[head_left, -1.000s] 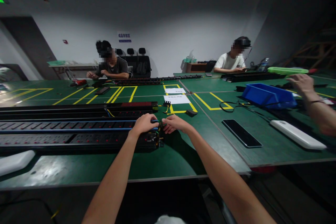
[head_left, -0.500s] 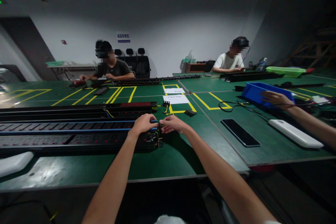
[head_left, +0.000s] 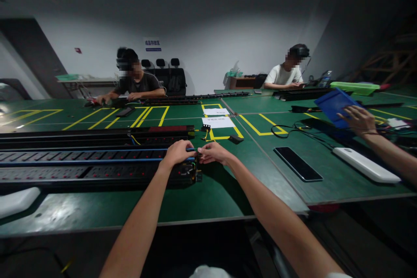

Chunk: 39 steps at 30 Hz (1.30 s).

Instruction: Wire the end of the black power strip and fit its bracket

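Observation:
A long black power strip with blue edges point(head_left: 97, 156) lies across the table between other strips. At its right end my left hand point(head_left: 177, 153) is closed over the strip, thumb and fingers at the tip. My right hand point(head_left: 214, 153) meets it there, its fingers pinched at the strip's end on something small that I cannot make out. In front lies a black power strip point(head_left: 124, 174) with its end parts and wires exposed. Behind is another black strip point(head_left: 169, 131). A small black part with a yellow wire point(head_left: 206, 127) lies just beyond my hands.
On the right, a co-worker's hand point(head_left: 358, 119) touches a tilted blue bin point(head_left: 335, 106). Nearer are a phone point(head_left: 298, 164) and a white power bank point(head_left: 366, 165) with a black cable. Paper labels point(head_left: 218, 122) lie mid-table. Two people sit across the table.
The co-worker's hand on the right has lifted and tipped the blue bin. My own hands stay almost where they were, at the strip's end.

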Available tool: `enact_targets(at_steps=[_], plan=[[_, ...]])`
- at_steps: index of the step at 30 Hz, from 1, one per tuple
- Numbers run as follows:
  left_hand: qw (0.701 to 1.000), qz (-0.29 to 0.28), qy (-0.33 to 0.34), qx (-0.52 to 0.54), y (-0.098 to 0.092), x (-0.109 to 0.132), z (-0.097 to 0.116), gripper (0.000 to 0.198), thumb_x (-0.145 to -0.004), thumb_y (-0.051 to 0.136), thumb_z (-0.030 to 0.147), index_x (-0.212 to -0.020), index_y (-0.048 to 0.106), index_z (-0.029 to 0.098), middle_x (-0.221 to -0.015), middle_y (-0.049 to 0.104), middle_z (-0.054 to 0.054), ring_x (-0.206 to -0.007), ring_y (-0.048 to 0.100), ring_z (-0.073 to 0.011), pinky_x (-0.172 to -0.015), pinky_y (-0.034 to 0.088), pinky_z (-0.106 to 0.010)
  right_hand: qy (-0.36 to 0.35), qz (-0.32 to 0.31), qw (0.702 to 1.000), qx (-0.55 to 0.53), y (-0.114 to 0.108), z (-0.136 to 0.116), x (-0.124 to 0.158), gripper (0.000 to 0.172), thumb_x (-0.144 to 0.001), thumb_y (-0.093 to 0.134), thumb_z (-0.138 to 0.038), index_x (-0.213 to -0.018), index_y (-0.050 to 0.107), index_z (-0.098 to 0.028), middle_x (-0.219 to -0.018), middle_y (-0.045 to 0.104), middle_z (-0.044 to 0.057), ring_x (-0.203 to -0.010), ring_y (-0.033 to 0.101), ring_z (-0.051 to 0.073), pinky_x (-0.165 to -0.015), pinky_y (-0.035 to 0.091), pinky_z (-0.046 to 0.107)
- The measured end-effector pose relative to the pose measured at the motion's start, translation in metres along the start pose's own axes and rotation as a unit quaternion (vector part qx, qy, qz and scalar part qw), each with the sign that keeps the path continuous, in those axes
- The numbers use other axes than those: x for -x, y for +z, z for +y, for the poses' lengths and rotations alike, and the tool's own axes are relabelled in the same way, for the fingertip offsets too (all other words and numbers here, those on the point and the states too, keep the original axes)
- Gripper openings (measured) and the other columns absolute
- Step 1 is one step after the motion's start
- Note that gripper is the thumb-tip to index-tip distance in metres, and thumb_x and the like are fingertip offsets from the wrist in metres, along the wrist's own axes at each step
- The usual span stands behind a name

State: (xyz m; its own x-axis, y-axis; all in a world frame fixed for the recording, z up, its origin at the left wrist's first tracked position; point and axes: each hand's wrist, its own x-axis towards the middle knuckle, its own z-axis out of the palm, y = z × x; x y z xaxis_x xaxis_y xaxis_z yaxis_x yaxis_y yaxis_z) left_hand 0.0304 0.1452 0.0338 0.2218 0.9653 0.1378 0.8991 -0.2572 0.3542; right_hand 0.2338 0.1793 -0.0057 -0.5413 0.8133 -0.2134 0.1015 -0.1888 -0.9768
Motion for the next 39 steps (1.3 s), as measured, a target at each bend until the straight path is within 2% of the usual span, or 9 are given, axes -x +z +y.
enact_targets(at_steps=[8, 17, 22, 39], plan=[[0.999, -0.002, 0.040, 0.030, 0.0011, 0.0010, -0.0051, 0.041, -0.088, 0.055, 0.056, -0.098, 0.074, 0.022, -0.103, 0.076, -0.006, -0.096, 0.069, -0.0232, -0.078, 0.050, -0.028, 0.018, -0.033, 0.999, -0.002, -0.0045, -0.0001, -0.0001, 0.042, -0.080, 0.079, -0.050, -0.090, 0.062, -0.013, -0.080, 0.073, 0.008, -0.073, 0.074, 0.017, -0.066, 0.063, 0.025], [0.999, 0.025, 0.031, -0.033, 0.0040, 0.0028, 0.0004, 0.030, -0.090, 0.056, 0.044, -0.098, 0.074, 0.022, -0.102, 0.075, -0.007, -0.095, 0.068, -0.0225, -0.080, 0.050, -0.029, 0.020, -0.053, 0.998, 0.007, -0.0047, -0.0008, -0.0003, 0.041, -0.082, 0.076, -0.052, -0.091, 0.061, -0.014, -0.081, 0.072, 0.007, -0.074, 0.073, 0.015, -0.067, 0.062, 0.023], [0.997, 0.044, 0.034, -0.062, 0.0057, 0.0039, 0.0015, 0.030, -0.092, 0.055, 0.045, -0.098, 0.074, 0.022, -0.102, 0.073, -0.007, -0.095, 0.067, -0.0227, -0.080, 0.050, -0.029, 0.018, -0.054, 0.998, 0.008, -0.0060, 0.0014, -0.0026, 0.042, -0.082, 0.076, -0.052, -0.092, 0.060, -0.015, -0.082, 0.072, 0.006, -0.074, 0.073, 0.016, -0.068, 0.062, 0.024], [0.994, 0.055, 0.040, -0.087, 0.0089, 0.0034, -0.0014, 0.028, -0.091, 0.055, 0.044, -0.097, 0.073, 0.023, -0.099, 0.071, -0.007, -0.095, 0.066, -0.0233, -0.080, 0.050, -0.030, 0.014, -0.052, 0.998, 0.012, -0.0068, 0.0033, -0.0045, 0.045, -0.080, 0.077, -0.055, -0.093, 0.058, -0.016, -0.082, 0.071, 0.006, -0.075, 0.073, 0.016, -0.066, 0.061, 0.023]])
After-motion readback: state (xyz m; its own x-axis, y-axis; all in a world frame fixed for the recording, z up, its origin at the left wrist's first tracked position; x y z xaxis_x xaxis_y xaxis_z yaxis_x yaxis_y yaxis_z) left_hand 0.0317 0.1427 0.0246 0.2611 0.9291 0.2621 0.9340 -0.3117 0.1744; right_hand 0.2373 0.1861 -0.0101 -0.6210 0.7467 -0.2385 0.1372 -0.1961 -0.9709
